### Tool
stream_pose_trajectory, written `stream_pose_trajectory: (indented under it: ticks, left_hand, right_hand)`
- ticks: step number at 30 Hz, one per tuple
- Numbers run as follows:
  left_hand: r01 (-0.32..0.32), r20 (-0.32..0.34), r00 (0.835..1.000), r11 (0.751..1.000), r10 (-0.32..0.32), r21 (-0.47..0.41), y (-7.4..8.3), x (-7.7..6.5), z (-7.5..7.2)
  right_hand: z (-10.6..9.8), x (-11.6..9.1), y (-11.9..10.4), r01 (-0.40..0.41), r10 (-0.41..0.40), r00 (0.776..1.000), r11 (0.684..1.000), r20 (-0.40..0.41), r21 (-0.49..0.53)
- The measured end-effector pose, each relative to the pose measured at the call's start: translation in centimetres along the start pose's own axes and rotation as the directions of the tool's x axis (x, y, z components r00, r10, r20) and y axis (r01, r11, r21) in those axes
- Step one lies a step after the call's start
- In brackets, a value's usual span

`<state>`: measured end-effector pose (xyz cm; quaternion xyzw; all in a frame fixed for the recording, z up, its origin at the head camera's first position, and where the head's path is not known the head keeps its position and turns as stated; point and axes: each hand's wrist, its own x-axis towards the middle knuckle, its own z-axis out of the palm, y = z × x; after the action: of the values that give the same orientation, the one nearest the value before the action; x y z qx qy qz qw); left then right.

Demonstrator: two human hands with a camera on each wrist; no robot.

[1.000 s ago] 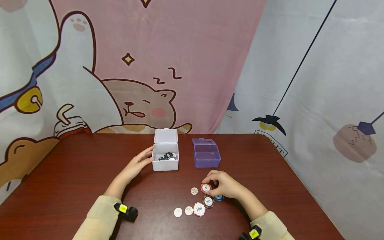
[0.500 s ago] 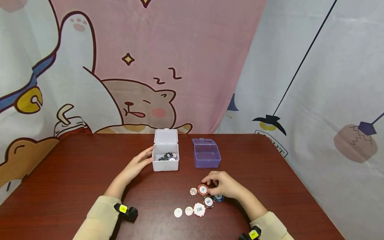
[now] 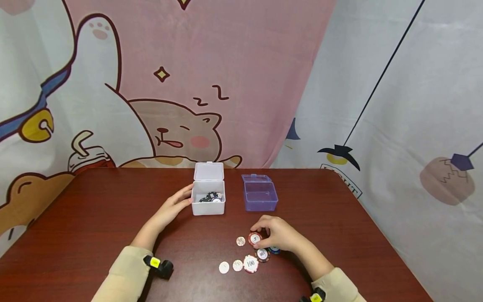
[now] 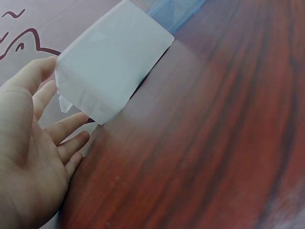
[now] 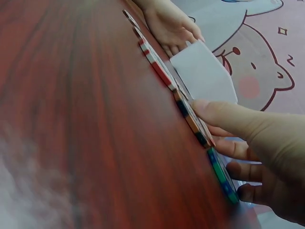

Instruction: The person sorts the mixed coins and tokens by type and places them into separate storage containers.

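My left hand (image 3: 171, 209) rests its fairly straight fingers against the left side of a white lidded box (image 3: 208, 208), whose lid is up. Several dark poker chips (image 3: 212, 196) lie inside it. My right hand (image 3: 281, 233) holds a red poker chip (image 3: 255, 238) marked 5 between thumb and fingers, flat at the tabletop. Just left of it lies a small pale chip (image 3: 240, 241). Close below are a dark chip (image 3: 262, 254) marked 100 and a white-and-red chip (image 3: 250, 264). A blue-green chip (image 5: 223, 176) lies under the right fingers, partly hidden in the head view.
A translucent purple box (image 3: 260, 201) with its lid up stands right of the white one. Two small pale chips (image 3: 224, 267) lie toward the front of the brown table (image 3: 196, 281). A printed curtain (image 3: 245, 84) hangs behind the far edge.
My right hand has shifted slightly left with the red poker chip. The small pale chip beside it has also slid left. My left hand stays at the white box.
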<state>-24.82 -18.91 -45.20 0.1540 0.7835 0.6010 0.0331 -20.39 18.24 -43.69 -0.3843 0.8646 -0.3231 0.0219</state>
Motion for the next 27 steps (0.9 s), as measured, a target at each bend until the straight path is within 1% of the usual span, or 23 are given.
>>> stream_pose_trajectory:
  ticks: [3, 8, 11, 15, 20, 23, 27]
  left_hand:
    - [0.0, 0.0, 1.0, 1.0, 0.0, -0.001, 0.1, 0.0, 0.0]
    - [-0.002, -0.001, 1.0, 1.0, 0.002, -0.003, 0.1, 0.0, 0.0]
    - [-0.001, 0.001, 1.0, 1.0, 0.001, -0.004, 0.0, 0.0, 0.0]
    - [0.007, 0.0, 1.0, 1.0, -0.007, -0.003, 0.0, 0.0, 0.0]
    - [0.001, 0.002, 1.0, 1.0, -0.001, -0.004, 0.2, 0.0, 0.0]
    - [0.003, 0.002, 1.0, 1.0, -0.003, -0.008, 0.2, 0.0, 0.0]
    - [0.006, 0.004, 1.0, 1.0, -0.006, -0.006, 0.2, -0.1, 0.0]
  right_hand:
    - [0.2, 0.1, -0.4, -0.016, 0.015, 1.0, 1.0, -0.026, -0.024]
    - [0.6, 0.3, -0.7, -0.039, 0.037, 0.997, 0.999, -0.07, -0.023]
    - [0.9, 0.3, -0.6, -0.029, 0.026, 0.996, 0.999, -0.089, -0.032]
    - [1.1, 0.3, -0.5, -0.011, 0.004, 0.994, 0.997, -0.105, -0.07]
    - [1.2, 0.4, -0.5, -0.005, -0.009, 0.993, 0.994, -0.121, -0.112]
    - [1.2, 0.4, -0.5, -0.008, -0.006, 0.992, 0.993, -0.126, -0.114]
    - [1.3, 0.4, -0.6, -0.02, 0.008, 0.991, 0.996, -0.131, -0.088]
